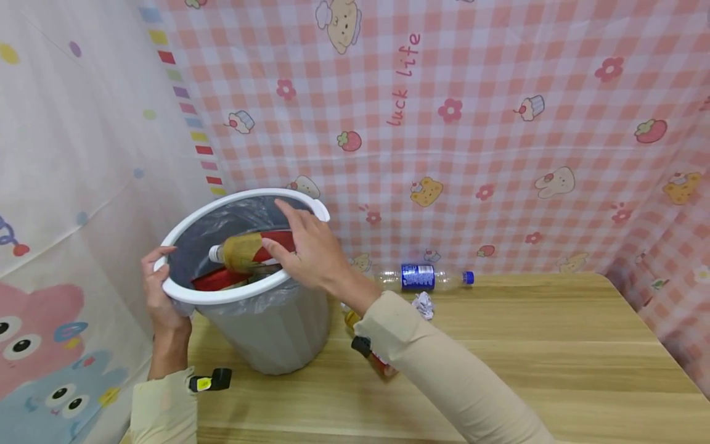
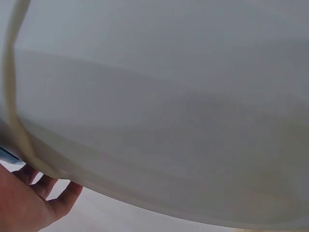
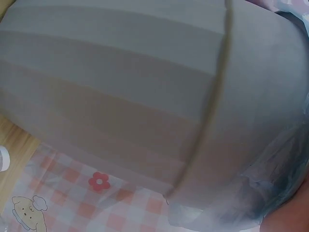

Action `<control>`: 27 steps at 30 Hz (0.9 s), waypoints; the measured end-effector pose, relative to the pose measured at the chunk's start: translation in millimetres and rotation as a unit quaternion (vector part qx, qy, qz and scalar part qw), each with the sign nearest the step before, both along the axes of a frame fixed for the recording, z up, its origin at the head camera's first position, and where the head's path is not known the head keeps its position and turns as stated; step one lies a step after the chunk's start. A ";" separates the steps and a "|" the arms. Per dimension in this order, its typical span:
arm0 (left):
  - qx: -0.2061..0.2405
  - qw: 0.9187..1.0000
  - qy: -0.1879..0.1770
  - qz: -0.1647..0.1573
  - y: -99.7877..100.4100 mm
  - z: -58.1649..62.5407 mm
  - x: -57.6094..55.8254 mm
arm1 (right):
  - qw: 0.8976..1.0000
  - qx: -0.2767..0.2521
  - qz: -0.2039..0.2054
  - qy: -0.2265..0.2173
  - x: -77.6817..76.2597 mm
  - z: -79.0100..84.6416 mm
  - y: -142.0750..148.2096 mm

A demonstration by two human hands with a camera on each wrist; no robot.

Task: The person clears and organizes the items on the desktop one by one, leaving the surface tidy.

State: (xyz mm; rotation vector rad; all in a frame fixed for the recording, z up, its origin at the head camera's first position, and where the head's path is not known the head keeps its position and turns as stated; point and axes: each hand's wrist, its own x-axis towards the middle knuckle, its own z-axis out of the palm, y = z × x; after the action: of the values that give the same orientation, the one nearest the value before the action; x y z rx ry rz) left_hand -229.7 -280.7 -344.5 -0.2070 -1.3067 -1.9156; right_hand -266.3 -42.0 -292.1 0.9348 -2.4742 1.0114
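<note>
A grey trash bin (image 1: 277, 339) with a white rim and a clear liner bag (image 1: 249, 213) stands tilted at the left of the table. My left hand (image 1: 161, 296) grips its left rim, thumb and fingers at the edge; some fingers (image 2: 70, 195) show against the bin in the left wrist view. Inside lies a bottle (image 1: 244, 251) with a white cap, yellowish contents and a red label, above another red item (image 1: 215, 280). Reaching over the right rim, my right hand (image 1: 313, 250) has its thumb and forefinger spread, the thumb overlapping the bottle's red part.
Behind my right forearm, a clear bottle with a blue label (image 1: 418, 277) lies along the table's back edge. A crumpled paper ball (image 1: 424, 305) sits in front of it. Another bottle (image 1: 383, 365) is partly hidden under my right sleeve. A checked pink cloth (image 1: 499, 185) hangs behind.
</note>
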 end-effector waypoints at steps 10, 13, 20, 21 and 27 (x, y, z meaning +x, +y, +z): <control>-0.013 1.000 -0.014 0.007 -1.2 0.3 0.0 | 1.000 -0.011 0.000 -0.004 -0.5 -2.0 -1.9; -0.012 1.000 -0.015 0.007 -1.5 0.1 0.1 | 1.000 -0.017 0.002 -0.005 -0.6 -2.6 -1.8; 0.010 1.000 0.002 -0.006 -1.1 0.6 -0.1 | 0.999 -0.035 0.014 -0.003 0.0 -4.6 -0.7; 0.014 1.000 0.007 -0.010 -1.0 0.6 -0.3 | 0.999 -0.038 0.015 -0.007 0.1 -4.9 -0.5; 0.025 0.999 0.026 -0.024 -1.1 -0.2 -2.3 | 0.997 -0.064 0.029 -0.025 0.9 -6.1 2.0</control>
State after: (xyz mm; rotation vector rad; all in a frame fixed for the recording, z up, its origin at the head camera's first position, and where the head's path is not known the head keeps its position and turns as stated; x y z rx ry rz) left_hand -232.0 -281.8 -344.7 -0.2640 -1.2274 -1.9688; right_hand -265.3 -40.0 -298.2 0.9568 -2.4020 1.2103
